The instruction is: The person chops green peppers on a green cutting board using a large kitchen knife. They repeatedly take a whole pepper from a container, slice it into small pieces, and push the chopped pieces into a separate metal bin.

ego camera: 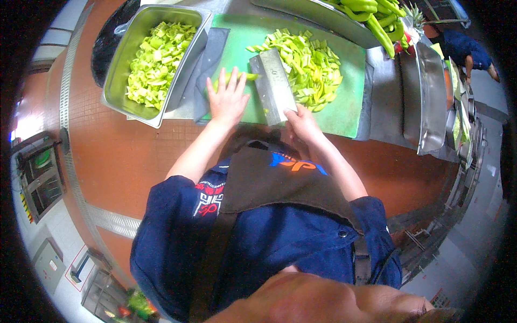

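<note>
A green cutting board [250, 30] lies in front of me. My left hand [228, 97] rests with fingers spread on a long green pepper [251, 76] lying on the board. In my right hand [301, 121] is the handle of a broad cleaver [274, 87], its blade standing just right of the pepper's tip. Cut green pepper pieces [313, 68] form a heap on the board, right of the blade. At the left, a deep steel pan [115, 87] holds more chopped pepper [159, 64].
Whole green peppers [381, 18] lie at the top right, beyond a long steel tray [319, 16]. A grey cloth [214, 52] shows under the board's left edge. Steel pans [430, 101] stand at the right. Another person [464, 48] is at the far upper right.
</note>
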The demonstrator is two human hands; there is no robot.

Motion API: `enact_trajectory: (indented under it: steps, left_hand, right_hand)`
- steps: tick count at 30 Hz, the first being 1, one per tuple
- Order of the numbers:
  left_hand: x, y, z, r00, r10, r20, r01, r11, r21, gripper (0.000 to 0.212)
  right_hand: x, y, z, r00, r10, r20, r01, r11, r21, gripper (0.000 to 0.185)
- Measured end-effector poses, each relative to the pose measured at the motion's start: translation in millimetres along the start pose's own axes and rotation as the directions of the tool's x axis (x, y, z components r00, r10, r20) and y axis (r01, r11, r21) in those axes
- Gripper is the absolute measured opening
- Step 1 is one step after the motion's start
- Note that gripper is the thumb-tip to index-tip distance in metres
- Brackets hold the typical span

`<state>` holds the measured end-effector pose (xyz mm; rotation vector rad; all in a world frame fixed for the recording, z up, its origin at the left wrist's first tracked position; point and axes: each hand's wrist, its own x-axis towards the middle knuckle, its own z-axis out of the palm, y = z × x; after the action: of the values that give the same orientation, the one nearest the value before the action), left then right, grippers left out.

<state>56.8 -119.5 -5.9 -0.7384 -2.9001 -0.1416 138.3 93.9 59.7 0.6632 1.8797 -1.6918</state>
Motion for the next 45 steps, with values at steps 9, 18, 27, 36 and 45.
enact_trajectory:
  steps: [9, 18, 27, 36, 45]
  left_hand:
    - [2.3, -19.3, 2.1, 0.998, 0.009, 0.069, 0.000, 0.993, -0.119, 0.059]
    - [2.2, -37.5, 3.4, 0.993, 0.078, 0.087, -0.044, 0.939, -0.340, 0.060]
    - [-5.1, -51.6, 5.1, 0.988, -0.059, -0.141, -0.050, 0.743, -0.667, 0.067]
    - [-59.4, -48.4, 10.0, 0.934, -0.352, -0.059, 0.257, 0.779, -0.572, 0.037]
    - [-57.4, -59.5, 25.3, 0.942, -0.327, -0.075, 0.215, 0.761, -0.612, 0.035]
  right_hand:
    - [26.3, -2.4, 20.8, 0.998, -0.014, 0.056, 0.012, 0.999, 0.039, 0.019]
    - [51.6, 13.4, 35.4, 0.982, 0.006, 0.186, -0.027, 0.993, 0.111, 0.021]
    - [53.2, 35.7, 8.5, 0.940, 0.025, 0.341, -0.086, 0.983, 0.165, 0.020]
    - [44.6, 34.2, -1.3, 0.953, 0.024, 0.302, -0.080, 0.981, 0.175, 0.019]
    - [56.3, 22.2, 19.0, 0.909, 0.066, 0.411, -0.123, 0.986, 0.113, 0.019]
